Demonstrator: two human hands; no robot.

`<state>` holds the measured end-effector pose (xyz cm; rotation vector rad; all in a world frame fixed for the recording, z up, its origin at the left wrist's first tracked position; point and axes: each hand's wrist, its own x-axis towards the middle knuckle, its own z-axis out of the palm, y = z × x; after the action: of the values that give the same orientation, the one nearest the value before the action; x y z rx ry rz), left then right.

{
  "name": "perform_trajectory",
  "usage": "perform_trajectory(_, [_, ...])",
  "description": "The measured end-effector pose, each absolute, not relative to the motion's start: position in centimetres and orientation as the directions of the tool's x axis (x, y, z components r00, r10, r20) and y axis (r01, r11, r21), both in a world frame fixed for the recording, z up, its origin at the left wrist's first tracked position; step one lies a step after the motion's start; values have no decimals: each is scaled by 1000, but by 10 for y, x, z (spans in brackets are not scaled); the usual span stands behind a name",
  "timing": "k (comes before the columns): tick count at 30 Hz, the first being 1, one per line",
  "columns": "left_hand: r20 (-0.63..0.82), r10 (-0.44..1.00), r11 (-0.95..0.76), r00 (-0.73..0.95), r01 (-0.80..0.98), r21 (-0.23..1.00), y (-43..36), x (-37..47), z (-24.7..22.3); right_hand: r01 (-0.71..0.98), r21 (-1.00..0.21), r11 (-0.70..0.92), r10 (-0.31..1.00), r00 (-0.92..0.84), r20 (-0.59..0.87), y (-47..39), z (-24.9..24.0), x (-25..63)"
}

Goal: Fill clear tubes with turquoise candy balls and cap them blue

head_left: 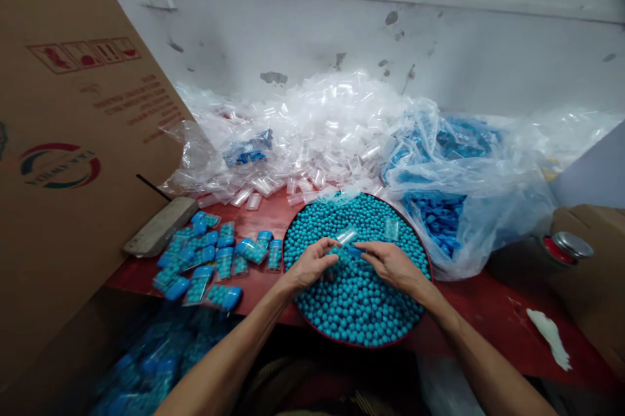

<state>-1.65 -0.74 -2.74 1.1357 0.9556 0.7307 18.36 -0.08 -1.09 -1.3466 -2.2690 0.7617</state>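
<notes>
A round red-rimmed tray (428, 258) full of small teal beads (364, 312) lies in front of me. Over its middle, my left hand (312, 264) is closed, with thumb and fingers around a small clear container that its fingers mostly hide; teal shows at the fingertips. My right hand (393, 265) pinches a blue cap (355, 250) close to that container. Whether cap and container touch, I cannot tell. Just beyond the fingertips a clear container (346, 235) rests on the beads, and another clear container (392, 230) lies farther right.
Several bead-filled containers with blue caps (224, 263) lie left of the tray. Behind it are heaped clear containers (336, 123) and a plastic bag of blue caps (434, 217). A cardboard box (88, 162) stands left, a grey block (161, 227) beside it, a metal-lidded flask (571, 247) right.
</notes>
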Motion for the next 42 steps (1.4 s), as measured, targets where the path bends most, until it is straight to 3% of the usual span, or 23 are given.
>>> perform_trajectory(6, [-193,889,273,416,-142,951,-11,-9,-28,453,-861,231,963,-233,135,-13,-10,156])
perform_trajectory(11, [-186,902,287,390,-218,933,-17,-3,-29,360,-922,142,987,-126,103,-22,-15,146])
perform_trajectory(22, [-212,947,254,242,-155,955,-25,0,-28,394,-857,331,914,-359,188,-26,-14,157])
perform_trajectory(24, [-226,934,266,278,-116,957,-26,-3,-23,394,-851,347,887,-433,161,-25,-9,165])
perform_trajectory(27, [-215,895,267,392,-84,960,-28,-7,-17,347,-912,219,891,-452,43,-18,-5,177])
perform_trajectory(30, [-183,892,243,412,-97,965,-29,-7,-15,205,-978,-27,958,-276,-85,-10,-11,177])
perform_trajectory(32, [-169,908,229,383,-115,967,-30,-4,-17,162,-984,-71,982,-165,-98,-11,-15,169])
perform_trajectory(34, [-141,941,191,309,-136,972,-31,0,-17,252,-968,18,988,-152,-21,-16,-17,158])
perform_trajectory(38, [-138,979,167,150,-195,966,-33,6,-14,482,-812,329,916,-371,151,-30,-17,144])
perform_trajectory(42, [-148,949,232,280,-298,926,-32,8,-10,577,-690,437,882,-424,204,-35,-17,144])
